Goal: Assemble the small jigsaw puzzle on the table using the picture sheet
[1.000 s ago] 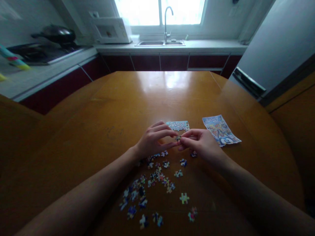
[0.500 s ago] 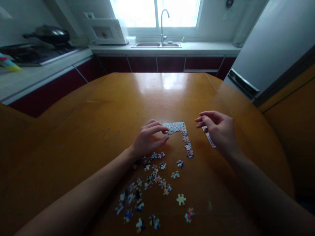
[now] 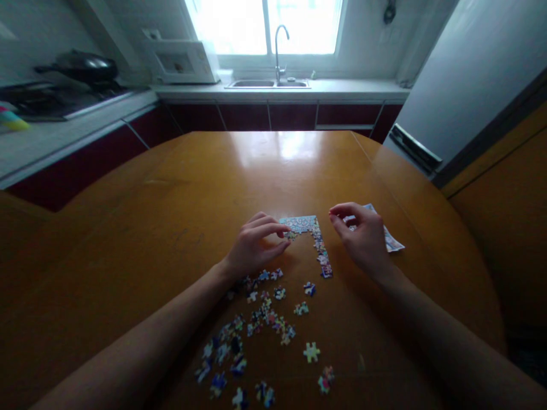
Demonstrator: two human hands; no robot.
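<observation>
A partly joined jigsaw puzzle [image 3: 323, 263] lies on the table, its light blue top strip and multicoloured right side forming a corner. My left hand [image 3: 256, 242] is at the left end of the top strip, thumb and forefinger apart, with nothing visible between them. To the right of the puzzle, my right hand [image 3: 363, 236] hovers with thumb and fingertips pinched together; whatever is between them is too small to make out. Behind and partly under that hand lies a printed sheet [image 3: 392, 244]. Loose puzzle pieces [image 3: 267, 316] are scattered nearer to me, including a yellowish piece [image 3: 311, 352].
The wooden table [image 3: 179, 182] has a rounded edge. Beyond it are a counter with a sink [image 3: 252, 84] and faucet [image 3: 277, 57], a white microwave-like box [image 3: 183, 61], and a black pan [image 3: 88, 67] on the stove. A refrigerator [image 3: 453, 85] stands at the right.
My right hand has moved left toward the puzzle, its fingers now pinched, uncovering more of the printed sheet. My left hand stays by the top strip. The camera view has shifted slightly.
</observation>
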